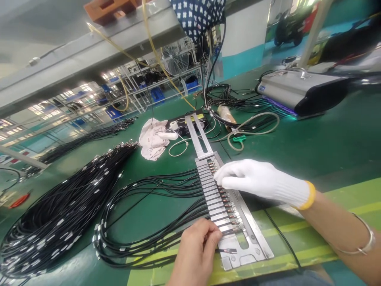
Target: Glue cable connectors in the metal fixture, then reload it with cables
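Observation:
A metal fixture plate lies on the green bench with a row of black cables clamped in its slots, their connector ends lined up along it. My left hand, bare, pinches a cable at the near end of the row. My right hand, in a white glove, rests on the connector ends near the far end of the row, fingers together and pressing down.
A large bundle of black cables lies at the left. A crumpled cloth, looped wires and a grey machine with a violet glow sit at the back. Yellow tape lines run along the near edge.

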A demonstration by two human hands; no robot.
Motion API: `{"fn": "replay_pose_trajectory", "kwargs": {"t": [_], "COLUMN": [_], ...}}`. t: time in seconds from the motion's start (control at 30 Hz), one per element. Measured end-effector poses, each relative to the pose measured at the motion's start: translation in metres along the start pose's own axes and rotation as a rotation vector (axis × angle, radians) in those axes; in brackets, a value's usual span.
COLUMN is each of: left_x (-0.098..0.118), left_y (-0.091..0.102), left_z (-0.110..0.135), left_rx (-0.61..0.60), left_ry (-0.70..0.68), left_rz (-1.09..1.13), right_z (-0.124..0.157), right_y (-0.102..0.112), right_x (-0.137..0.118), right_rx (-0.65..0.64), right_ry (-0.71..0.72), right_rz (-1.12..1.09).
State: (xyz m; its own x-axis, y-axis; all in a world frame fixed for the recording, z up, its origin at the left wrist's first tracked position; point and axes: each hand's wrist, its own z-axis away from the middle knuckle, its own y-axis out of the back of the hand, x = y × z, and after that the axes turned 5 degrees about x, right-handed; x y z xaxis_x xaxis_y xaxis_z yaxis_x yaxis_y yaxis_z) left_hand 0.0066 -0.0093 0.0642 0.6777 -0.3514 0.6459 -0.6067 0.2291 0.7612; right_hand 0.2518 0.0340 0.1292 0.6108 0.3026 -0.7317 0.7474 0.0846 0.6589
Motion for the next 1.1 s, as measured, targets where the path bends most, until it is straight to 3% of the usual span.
{"fn": "replay_pose_trajectory", "kwargs": {"t": [0.5,0.57,0.77,1.1], "left_x": [-0.008,-0.005,0.006,0.012], "left_y": [-0.008,-0.006,-0.003,-0.005], "left_z": [0.000,-0.002,-0.006,-0.007], "left_rx": [0.001,-0.011,-0.080,-0.076], "left_ry": [-0.133,-0.140,0.004,0.030], "left_rz": [-0.304,-0.275,-0.120,-0.053], "right_z": [0.001,0.001,0.002,0.005], "right_y": [-0.006,-0.006,-0.006,-0.006], "right_x": [0.000,-0.001,-0.001,-0.004], "right_rx": [-0.015,-0.014,-0.015,-0.028], "right_ry": [0.051,0.048,0.062,0.062], "right_rz": [0.055,0.054,0.056,0.094]}}
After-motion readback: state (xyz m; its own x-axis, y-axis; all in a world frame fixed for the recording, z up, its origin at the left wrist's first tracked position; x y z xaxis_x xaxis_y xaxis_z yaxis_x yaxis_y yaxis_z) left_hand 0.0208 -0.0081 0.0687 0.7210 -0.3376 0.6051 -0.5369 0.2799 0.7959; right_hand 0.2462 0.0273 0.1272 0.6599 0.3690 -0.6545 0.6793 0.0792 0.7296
